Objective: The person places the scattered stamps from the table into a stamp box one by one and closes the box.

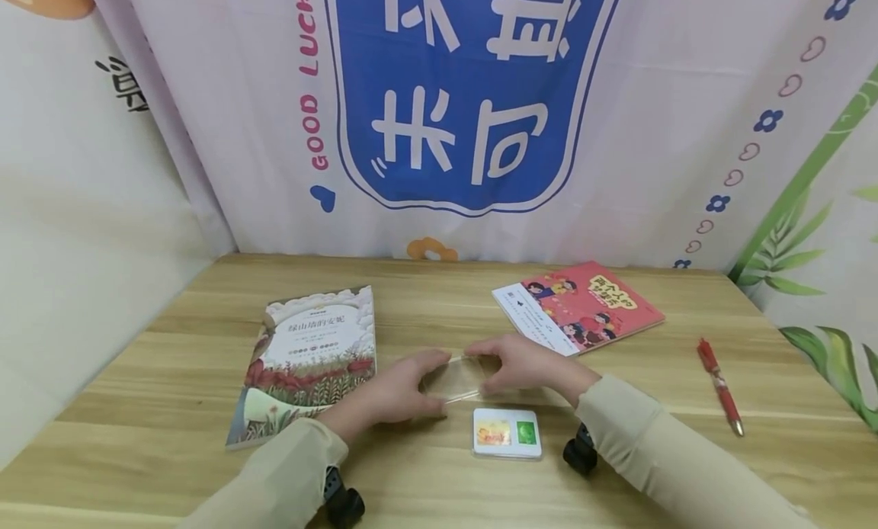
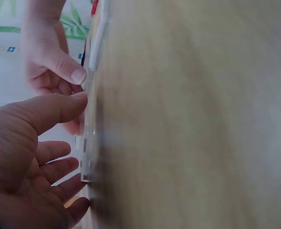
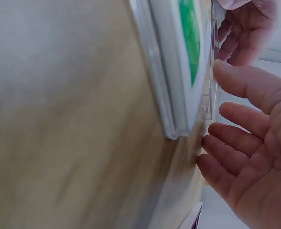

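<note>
A flat clear plastic case lid [image 1: 456, 379] lies low over the table between the two hands in the head view. My left hand [image 1: 403, 388] holds its left end, thumb on the near side and fingers on the far side. At the right end, my right hand [image 1: 517, 365] holds it with thumb and forefinger at the corners. Both wrist views show the lid edge-on, with the remaining fingers spread along the tabletop. Just nearer than the lid sits a white card case [image 1: 507, 433] bearing an orange-yellow picture and a green one; its thick edge shows beside the right hand [image 3: 255, 138].
A book with a flowery cover [image 1: 312, 361] lies at the left, partly behind the left forearm. Behind the right hand is a red picture book [image 1: 583, 308]. A red pen [image 1: 720, 388] lies far right on the wooden table [image 1: 439, 483]. A printed curtain [image 1: 652, 133] hangs behind.
</note>
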The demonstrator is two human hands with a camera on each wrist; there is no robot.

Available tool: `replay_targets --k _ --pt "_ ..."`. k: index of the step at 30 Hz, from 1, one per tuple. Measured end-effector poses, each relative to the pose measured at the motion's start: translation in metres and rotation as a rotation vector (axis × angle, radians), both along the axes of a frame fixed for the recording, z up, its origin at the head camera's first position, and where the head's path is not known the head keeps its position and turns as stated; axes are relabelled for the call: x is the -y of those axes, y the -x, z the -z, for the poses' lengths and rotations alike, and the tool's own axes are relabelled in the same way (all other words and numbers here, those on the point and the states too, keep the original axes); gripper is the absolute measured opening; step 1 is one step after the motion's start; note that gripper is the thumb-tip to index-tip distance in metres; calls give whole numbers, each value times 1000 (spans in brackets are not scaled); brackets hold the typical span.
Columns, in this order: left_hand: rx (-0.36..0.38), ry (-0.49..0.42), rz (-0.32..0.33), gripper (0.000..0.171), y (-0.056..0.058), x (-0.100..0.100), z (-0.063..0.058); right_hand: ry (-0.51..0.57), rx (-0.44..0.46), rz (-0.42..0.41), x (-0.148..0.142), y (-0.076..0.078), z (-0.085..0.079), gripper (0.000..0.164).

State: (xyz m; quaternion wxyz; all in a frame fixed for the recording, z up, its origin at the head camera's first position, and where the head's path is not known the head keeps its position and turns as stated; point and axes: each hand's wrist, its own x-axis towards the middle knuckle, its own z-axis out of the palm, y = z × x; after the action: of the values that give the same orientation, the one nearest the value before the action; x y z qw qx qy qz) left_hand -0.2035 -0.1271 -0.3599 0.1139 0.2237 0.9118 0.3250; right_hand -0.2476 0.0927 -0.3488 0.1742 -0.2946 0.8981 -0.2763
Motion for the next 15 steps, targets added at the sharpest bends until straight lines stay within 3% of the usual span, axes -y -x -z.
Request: replay_targets --k 15 --pt "-42 58 -9 60 0 -5 1 -92 -74 -45 4 -4 -2 51"
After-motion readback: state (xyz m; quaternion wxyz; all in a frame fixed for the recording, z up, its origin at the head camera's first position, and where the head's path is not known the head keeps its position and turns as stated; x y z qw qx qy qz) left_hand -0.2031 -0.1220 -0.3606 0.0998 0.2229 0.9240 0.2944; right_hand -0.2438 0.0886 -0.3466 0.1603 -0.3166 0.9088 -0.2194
